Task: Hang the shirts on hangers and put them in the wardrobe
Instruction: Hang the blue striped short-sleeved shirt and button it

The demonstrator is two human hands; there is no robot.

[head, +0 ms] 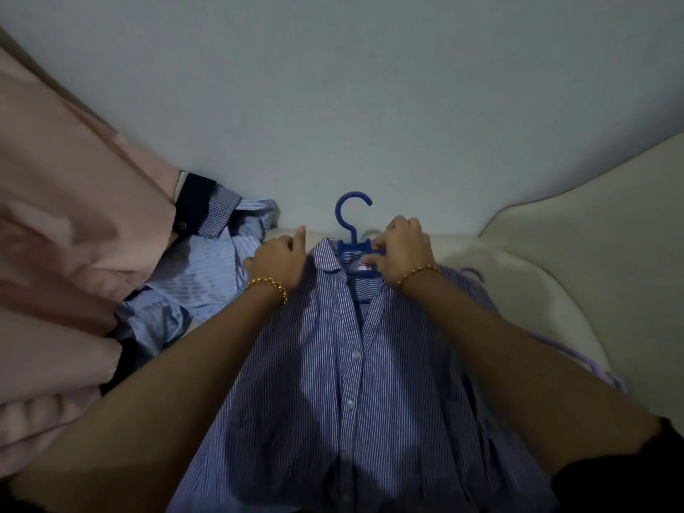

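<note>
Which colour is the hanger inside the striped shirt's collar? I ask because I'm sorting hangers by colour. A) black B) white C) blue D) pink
C: the hanger showing at the collar of the striped shirt is blue, its hook rising above the neckline while the right hand grips its body and the left hand holds the collar.

a shirt (344, 383) lies spread on the bed (555, 275), a hanger (353, 231) at its collar; more shirts (200, 275) are heaped left, spare hangers (577, 361) lie right.
</note>
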